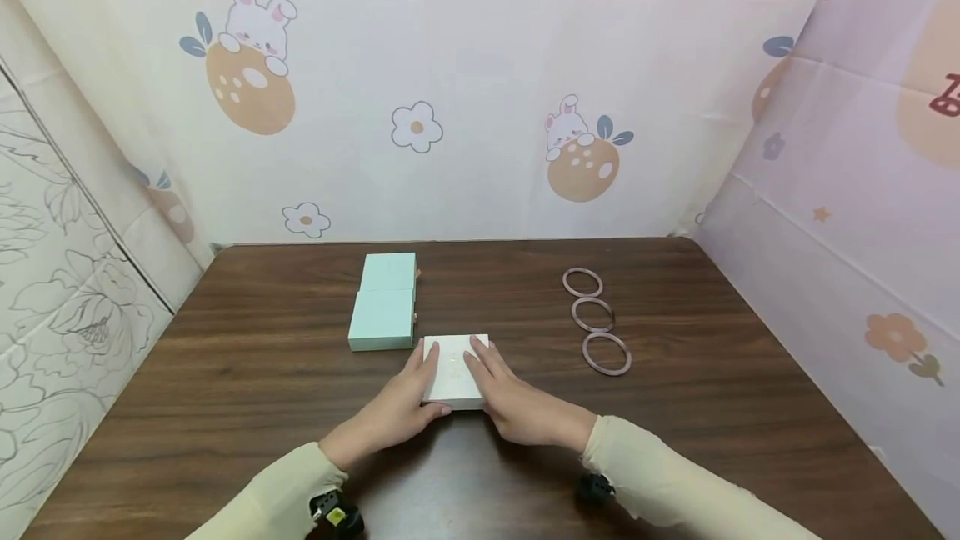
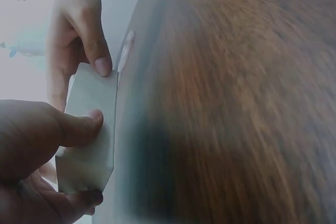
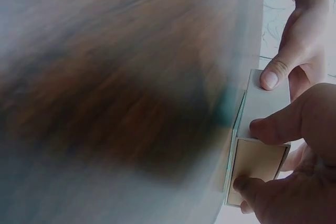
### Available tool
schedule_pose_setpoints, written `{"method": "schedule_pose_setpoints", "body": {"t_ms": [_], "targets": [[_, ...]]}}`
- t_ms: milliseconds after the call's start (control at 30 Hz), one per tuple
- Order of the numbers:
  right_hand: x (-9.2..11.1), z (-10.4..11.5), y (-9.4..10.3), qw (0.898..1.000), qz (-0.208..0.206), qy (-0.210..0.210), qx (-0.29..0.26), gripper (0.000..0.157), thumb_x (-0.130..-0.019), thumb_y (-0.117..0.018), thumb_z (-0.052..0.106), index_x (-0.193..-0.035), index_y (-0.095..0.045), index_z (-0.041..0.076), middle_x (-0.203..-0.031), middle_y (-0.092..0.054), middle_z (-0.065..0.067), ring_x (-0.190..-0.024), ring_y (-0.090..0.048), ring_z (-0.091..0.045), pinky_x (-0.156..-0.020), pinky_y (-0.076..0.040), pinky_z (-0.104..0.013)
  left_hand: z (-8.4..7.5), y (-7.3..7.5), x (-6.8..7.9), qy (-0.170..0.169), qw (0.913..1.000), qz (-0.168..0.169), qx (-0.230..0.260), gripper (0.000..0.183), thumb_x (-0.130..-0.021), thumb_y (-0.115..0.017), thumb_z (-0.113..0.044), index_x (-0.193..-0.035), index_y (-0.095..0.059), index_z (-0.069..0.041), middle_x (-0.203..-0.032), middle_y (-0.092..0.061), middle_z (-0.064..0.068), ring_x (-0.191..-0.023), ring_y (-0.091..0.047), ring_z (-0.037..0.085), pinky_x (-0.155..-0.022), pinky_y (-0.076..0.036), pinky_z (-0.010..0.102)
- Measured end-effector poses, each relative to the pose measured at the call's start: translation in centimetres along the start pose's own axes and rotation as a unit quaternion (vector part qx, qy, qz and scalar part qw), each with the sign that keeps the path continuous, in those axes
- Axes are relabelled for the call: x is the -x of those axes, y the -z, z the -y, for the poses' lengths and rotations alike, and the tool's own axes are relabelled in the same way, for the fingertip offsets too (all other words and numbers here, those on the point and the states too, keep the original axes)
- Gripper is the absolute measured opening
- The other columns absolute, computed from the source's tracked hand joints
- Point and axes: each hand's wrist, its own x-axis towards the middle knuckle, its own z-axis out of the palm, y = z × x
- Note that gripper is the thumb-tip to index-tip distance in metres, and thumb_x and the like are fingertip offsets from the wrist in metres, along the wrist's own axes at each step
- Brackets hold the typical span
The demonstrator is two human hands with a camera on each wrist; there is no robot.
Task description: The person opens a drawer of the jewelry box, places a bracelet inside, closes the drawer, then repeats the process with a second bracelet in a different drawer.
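Both hands hold a small white box at the table's middle, near the front. My left hand grips its left side, with fingers over the top edge and the thumb along the front face. On the opposite side, my right hand holds the box with its fingers over the top edge. The right wrist view shows a tan end panel with a fingertip against it, and a thin mint-green edge along the bottom. In the left wrist view, both thumbs press the pale front face.
Two mint-green boxes lie end to end behind and left of the white box. Three pale purple rings form a line on the right of the dark wooden table. Printed cloth hangs behind and on both sides.
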Motion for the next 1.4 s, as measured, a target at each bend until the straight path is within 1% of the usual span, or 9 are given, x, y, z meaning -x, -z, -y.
{"method": "schedule_pose_setpoints", "body": {"t_ms": [100, 200, 300, 467, 633, 800, 1033, 1200, 1400], "targets": [[0.5, -0.4, -0.1, 1.0, -0.003, -0.002, -0.005, 0.062, -0.092, -0.051, -0.006, -0.144, -0.019, -0.014, -0.152, -0.004, -0.032, -0.137, -0.004, -0.049, -0.107, -0.023, -0.051, -0.2, -0.5, -0.4, -0.005, 1.0, 0.006, -0.006, 0.08, -0.084, -0.073, -0.011, -0.141, -0.026, 0.018, -0.141, -0.018, 0.045, -0.125, -0.037, 0.05, -0.097, -0.039, 0.05], [1.1, -0.8, -0.3, 1.0, 0.0, -0.014, -0.013, 0.062, -0.092, -0.05, -0.005, -0.145, -0.018, -0.012, -0.152, -0.003, -0.031, -0.138, -0.002, -0.048, -0.107, -0.023, -0.05, -0.3, -0.9, -0.7, -0.007, 0.9998, 0.015, -0.01, 0.08, -0.084, -0.073, -0.012, -0.141, -0.025, 0.018, -0.14, -0.018, 0.047, -0.123, -0.039, 0.051, -0.096, -0.04, 0.05], [1.5, -1.0, -0.4, 1.0, 0.003, -0.024, -0.019, 0.062, -0.093, -0.05, -0.005, -0.146, -0.018, -0.011, -0.153, -0.003, -0.03, -0.138, -0.002, -0.047, -0.107, -0.023, -0.05, -0.5, -1.3, -0.9, -0.002, 0.9996, 0.026, -0.01, 0.081, -0.085, -0.073, -0.014, -0.142, -0.024, 0.018, -0.141, -0.016, 0.047, -0.122, -0.041, 0.05, -0.096, -0.041, 0.049], [1.9, -1.4, -0.8, 1.0, 0.005, -0.025, -0.018, 0.062, -0.093, -0.049, -0.004, -0.146, -0.018, -0.011, -0.153, -0.003, -0.03, -0.138, -0.002, -0.047, -0.107, -0.024, -0.05, -0.8, -1.8, -0.9, 0.005, 0.9992, 0.037, -0.015, 0.081, -0.086, -0.072, -0.016, -0.142, -0.024, 0.017, -0.141, -0.016, 0.046, -0.122, -0.041, 0.05, -0.096, -0.041, 0.049], [2.2, -1.7, -1.3, 1.0, 0.003, -0.019, -0.003, 0.062, -0.093, -0.048, -0.004, -0.146, -0.016, -0.011, -0.153, 0.0, -0.03, -0.138, -0.002, -0.048, -0.106, -0.026, -0.05, -1.1, -2.0, -0.9, -0.003, 0.999, 0.037, -0.024, 0.079, -0.087, -0.071, -0.015, -0.141, -0.024, 0.019, -0.14, -0.016, 0.047, -0.121, -0.041, 0.051, -0.095, -0.041, 0.049], [2.2, -1.8, -1.3, 1.0, -0.004, -0.013, 0.01, 0.063, -0.092, -0.049, -0.005, -0.146, -0.017, -0.011, -0.153, -0.001, -0.03, -0.138, -0.003, -0.049, -0.104, -0.029, -0.049, -1.2, -2.0, -1.0, -0.005, 0.999, 0.032, -0.029, 0.079, -0.086, -0.071, -0.013, -0.141, -0.024, 0.019, -0.14, -0.016, 0.048, -0.123, -0.04, 0.05, -0.095, -0.041, 0.049], [2.1, -1.8, -0.7, 1.0, -0.003, -0.013, 0.005, 0.063, -0.091, -0.051, -0.005, -0.145, -0.019, -0.011, -0.153, -0.005, -0.03, -0.138, -0.005, -0.048, -0.105, -0.028, -0.05, -1.2, -2.1, -1.1, 0.01, 0.9995, 0.03, -0.004, 0.082, -0.086, -0.072, -0.013, -0.142, -0.021, 0.018, -0.142, -0.011, 0.047, -0.128, -0.033, 0.049, -0.099, -0.037, 0.049], [2.3, -1.9, 0.2, 1.0, -0.006, -0.021, -0.007, 0.066, -0.092, -0.055, 0.003, -0.147, -0.021, -0.008, -0.154, -0.007, -0.026, -0.14, -0.005, -0.044, -0.107, -0.026, -0.05, -1.2, -1.9, -1.1, 0.009, 0.9991, 0.039, 0.013, 0.087, -0.084, -0.073, -0.014, -0.144, -0.018, 0.017, -0.143, -0.01, 0.045, -0.13, -0.03, 0.05, -0.099, -0.036, 0.05], [2.8, -2.6, 2.1, 0.999, -0.027, -0.022, 0.005, 0.067, -0.093, -0.058, 0.01, -0.147, -0.022, -0.005, -0.155, -0.013, -0.022, -0.142, -0.007, -0.036, -0.108, -0.025, -0.049, -0.9, -1.2, -1.3, 0.006, 0.9986, 0.051, -0.007, 0.097, -0.082, -0.077, -0.023, -0.145, -0.014, 0.016, -0.149, -0.007, 0.038, -0.137, -0.019, 0.045, -0.104, -0.031, 0.05]]}}
